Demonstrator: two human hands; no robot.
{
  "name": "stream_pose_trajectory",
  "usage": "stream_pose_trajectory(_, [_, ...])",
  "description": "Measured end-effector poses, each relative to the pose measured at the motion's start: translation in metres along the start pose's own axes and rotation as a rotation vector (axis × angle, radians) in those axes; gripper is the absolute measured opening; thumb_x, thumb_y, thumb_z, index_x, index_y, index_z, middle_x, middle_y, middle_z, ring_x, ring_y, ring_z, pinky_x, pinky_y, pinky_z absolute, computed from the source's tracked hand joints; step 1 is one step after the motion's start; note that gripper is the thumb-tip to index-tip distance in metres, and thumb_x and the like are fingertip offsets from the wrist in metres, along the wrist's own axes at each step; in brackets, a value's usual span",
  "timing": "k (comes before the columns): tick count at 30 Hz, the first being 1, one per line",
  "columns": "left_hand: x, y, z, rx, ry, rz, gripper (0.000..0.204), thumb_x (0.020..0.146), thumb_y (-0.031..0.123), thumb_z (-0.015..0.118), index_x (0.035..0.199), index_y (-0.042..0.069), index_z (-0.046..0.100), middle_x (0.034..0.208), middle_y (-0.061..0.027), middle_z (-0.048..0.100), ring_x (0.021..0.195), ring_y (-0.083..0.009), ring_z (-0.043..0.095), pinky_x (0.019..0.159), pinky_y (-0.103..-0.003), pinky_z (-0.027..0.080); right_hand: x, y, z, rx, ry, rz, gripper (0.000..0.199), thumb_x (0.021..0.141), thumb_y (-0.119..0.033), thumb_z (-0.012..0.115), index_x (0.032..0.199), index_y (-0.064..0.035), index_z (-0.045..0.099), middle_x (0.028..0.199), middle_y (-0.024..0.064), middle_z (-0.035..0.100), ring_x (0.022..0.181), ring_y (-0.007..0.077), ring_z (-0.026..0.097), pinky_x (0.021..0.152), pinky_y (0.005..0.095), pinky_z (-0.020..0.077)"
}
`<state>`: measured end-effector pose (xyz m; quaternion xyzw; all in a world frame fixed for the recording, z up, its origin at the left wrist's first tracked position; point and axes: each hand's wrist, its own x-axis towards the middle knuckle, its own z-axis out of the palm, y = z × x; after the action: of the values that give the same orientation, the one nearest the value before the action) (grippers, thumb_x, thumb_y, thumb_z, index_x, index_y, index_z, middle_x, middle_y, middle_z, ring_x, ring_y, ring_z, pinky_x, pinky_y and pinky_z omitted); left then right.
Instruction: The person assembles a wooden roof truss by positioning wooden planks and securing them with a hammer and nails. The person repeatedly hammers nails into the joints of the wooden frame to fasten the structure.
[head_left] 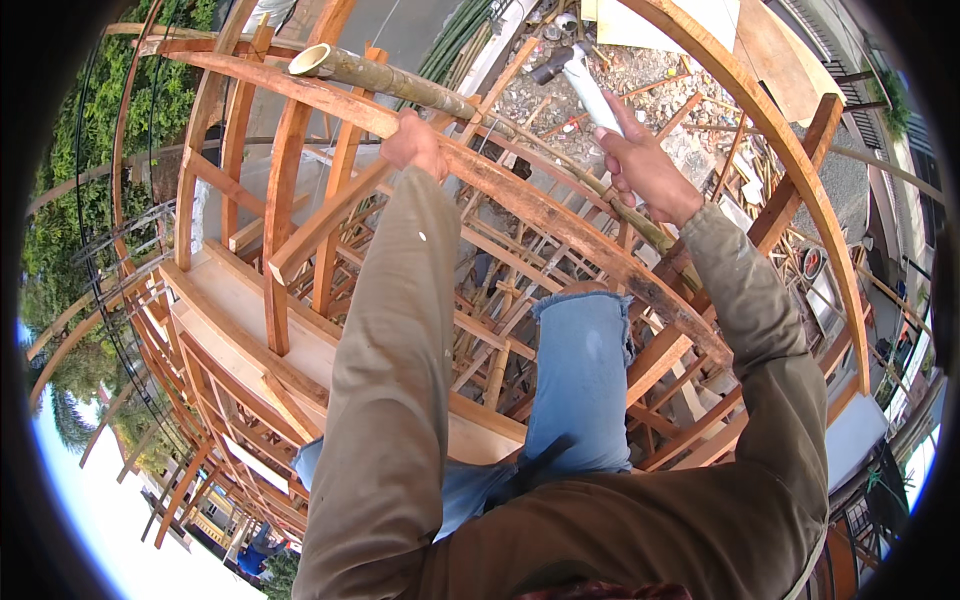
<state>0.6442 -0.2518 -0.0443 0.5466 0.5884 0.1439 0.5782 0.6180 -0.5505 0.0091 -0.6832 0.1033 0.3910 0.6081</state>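
Note:
My left hand [415, 147] is closed around a long reddish wooden beam [560, 215] that runs slantwise across the frame in front of me. My right hand [648, 168] grips a hammer [592, 95] by its whitish handle. The dark hammer head points up and to the left, raised above the beam and apart from it. Just beyond the beam lies a thick bamboo pole [400, 82], its cut hollow end showing at the left. Behind my left wrist a shorter timber [325, 225] slants down to the left from the beam.
Wooden posts [285, 210] and curved-looking rafters [790, 150] surround me. Far below, rubble [650, 60] covers the ground. My knee in torn jeans [580, 370] is above an open lattice of timber and bamboo. Pale boards [780, 45] lie at the upper right. A person in blue [250, 560] is at the lower left.

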Motion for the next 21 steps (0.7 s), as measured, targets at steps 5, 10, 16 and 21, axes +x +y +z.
stream_pose_trajectory(5, [0.004,-0.002,0.0,0.147,0.028,-0.017,0.05,0.087,0.025,0.068,0.117,-0.015,0.063,0.116,-0.0244,0.068,0.095,-0.0355,0.07,0.076,-0.049,0.057,-0.009,-0.028,-0.013,-0.227,-0.295,0.054,0.063,0.108,-0.028,0.047,0.165,-0.0172,0.022,0.077,-0.0003,0.046,0.051,0.0062,0.042,0.039,0.0235,0.0398])
stream_pose_trajectory(10, [0.003,-0.002,-0.001,0.105,0.041,0.002,0.05,0.087,0.026,0.066,0.111,-0.018,0.064,0.109,-0.026,0.07,0.09,-0.0368,0.069,0.076,-0.049,0.055,-0.023,-0.139,-0.026,0.139,0.467,-0.439,0.056,0.108,-0.026,0.045,0.16,-0.0124,0.028,0.077,-0.0005,0.049,0.054,0.007,0.045,0.041,0.0232,0.0415])
stream_pose_trajectory(16, [-0.003,0.002,-0.004,0.078,0.013,-0.032,0.05,0.088,0.028,0.066,0.111,-0.017,0.064,0.108,-0.0251,0.07,0.091,-0.0358,0.069,0.073,-0.049,0.056,-0.015,-0.05,0.006,-0.308,-0.224,0.117,0.071,0.107,-0.027,0.046,0.166,-0.0156,0.009,0.08,0.0012,0.047,0.056,0.0085,0.042,0.041,0.0262,0.0411])
stream_pose_trajectory(21, [-0.005,0.004,-0.002,0.16,0.038,-0.029,0.05,0.09,0.027,0.065,0.114,-0.017,0.063,0.109,-0.0242,0.07,0.09,-0.034,0.069,0.067,-0.05,0.054,0.015,0.008,-0.017,0.0,-0.01,-0.158,0.068,0.108,-0.027,0.045,0.167,-0.0207,0.012,0.079,0.0009,0.046,0.054,0.0082,0.043,0.041,0.0265,0.041])
